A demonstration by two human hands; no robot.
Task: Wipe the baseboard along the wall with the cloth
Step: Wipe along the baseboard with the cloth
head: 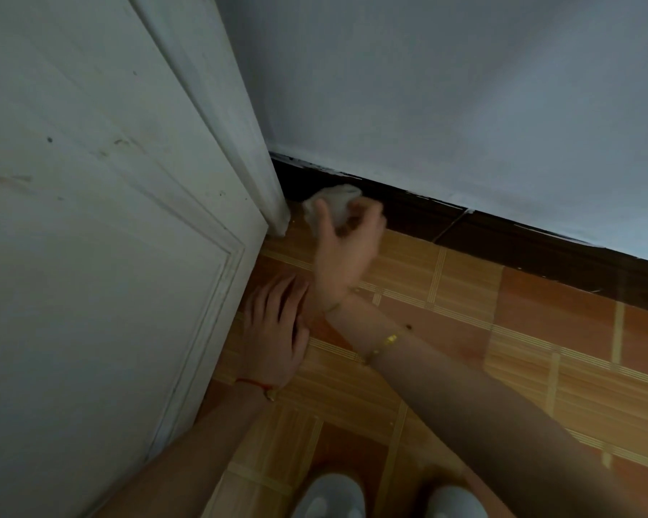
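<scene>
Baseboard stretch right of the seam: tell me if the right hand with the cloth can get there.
Probably yes. The right hand holds the cloth against the baseboard near the door frame, and nothing stands along the bare floor beside it.

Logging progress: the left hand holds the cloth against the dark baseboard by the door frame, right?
Not quite. The head view shows the right hand gripping the cloth against the dark baseboard by the door frame; the left hand rests flat on the floor.

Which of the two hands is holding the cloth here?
The right hand, up by the dark baseboard near the door frame, grips the white cloth. The left hand lies flat on the floor tiles, holding nothing.
</scene>
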